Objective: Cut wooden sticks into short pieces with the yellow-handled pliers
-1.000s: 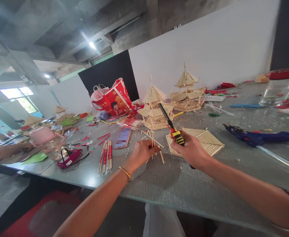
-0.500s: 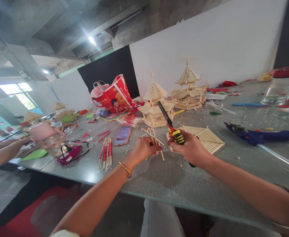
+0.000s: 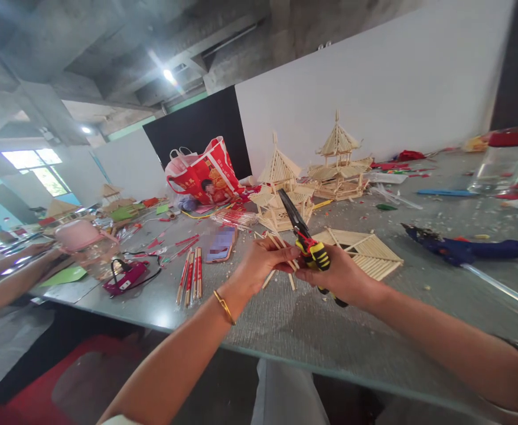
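My left hand is closed round a small frame of thin wooden sticks, lifted just above the grey table. My right hand grips the yellow-and-black handles of a pair of pliers, its dark jaws pointing up and away. The two hands touch at the fingertips beside the sticks. A flat stick roof panel lies right behind my right hand.
Two stick pagoda models stand at the back with a red bag. A blue glue gun, a phone, red-wrapped chopsticks and a glass jar lie about. Another person's arm rests at far left.
My left hand has lifted the stick frame off the table and brought it to my right hand. The pliers have shifted left, and the hands now meet.
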Motion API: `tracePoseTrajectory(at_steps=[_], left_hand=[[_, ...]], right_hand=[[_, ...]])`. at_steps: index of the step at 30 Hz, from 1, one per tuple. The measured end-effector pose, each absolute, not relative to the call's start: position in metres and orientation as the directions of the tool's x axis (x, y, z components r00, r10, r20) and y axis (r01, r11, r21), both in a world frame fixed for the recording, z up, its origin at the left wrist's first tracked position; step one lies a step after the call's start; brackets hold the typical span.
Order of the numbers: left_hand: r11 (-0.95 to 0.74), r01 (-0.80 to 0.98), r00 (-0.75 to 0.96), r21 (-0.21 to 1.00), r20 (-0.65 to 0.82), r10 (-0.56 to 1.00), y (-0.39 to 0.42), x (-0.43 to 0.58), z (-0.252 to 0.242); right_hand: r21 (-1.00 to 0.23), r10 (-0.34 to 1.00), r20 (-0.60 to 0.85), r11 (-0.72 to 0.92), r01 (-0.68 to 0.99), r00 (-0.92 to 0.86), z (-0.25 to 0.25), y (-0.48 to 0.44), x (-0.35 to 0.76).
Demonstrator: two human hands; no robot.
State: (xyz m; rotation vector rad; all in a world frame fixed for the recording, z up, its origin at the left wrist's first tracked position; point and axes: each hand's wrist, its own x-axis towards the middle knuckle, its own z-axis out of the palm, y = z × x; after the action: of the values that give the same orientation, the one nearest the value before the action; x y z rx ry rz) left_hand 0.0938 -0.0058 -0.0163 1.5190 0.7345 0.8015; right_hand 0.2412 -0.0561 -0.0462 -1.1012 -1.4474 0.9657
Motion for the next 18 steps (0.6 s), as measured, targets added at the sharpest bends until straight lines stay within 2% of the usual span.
tracePoseTrajectory(at_steps=[5, 9, 13, 18], left_hand=[[-0.096, -0.015, 0.635, 0.995, 0.083, 0.768, -0.011, 0.084, -0.008], [-0.128, 0.007, 0.558, 0.992, 0.103, 0.823, -0.006, 0.077, -0.012], [-0.282, 0.17, 0.444, 0.944, 0.182, 0.877, 0.011, 0.073, -0.029], [-0.42, 0.425, 0.497, 0.802, 0.181, 0.849, 0.024, 0.074, -0.047]], right_hand=[[-0.983, 0.983, 0.161, 0.167, 0.07, -0.092, -0.04, -0.063, 0.237], [-0.982, 0.982, 0.174, 0.179, 0.057, -0.078, -0.046, -0.057, 0.238], [-0.982, 0.981, 0.188, 0.189, -0.014, 0.04, -0.051, -0.048, 0.244], [-0.981, 0.98, 0.182, 0.187, -0.057, 0.084, -0.053, -0.044, 0.248]])
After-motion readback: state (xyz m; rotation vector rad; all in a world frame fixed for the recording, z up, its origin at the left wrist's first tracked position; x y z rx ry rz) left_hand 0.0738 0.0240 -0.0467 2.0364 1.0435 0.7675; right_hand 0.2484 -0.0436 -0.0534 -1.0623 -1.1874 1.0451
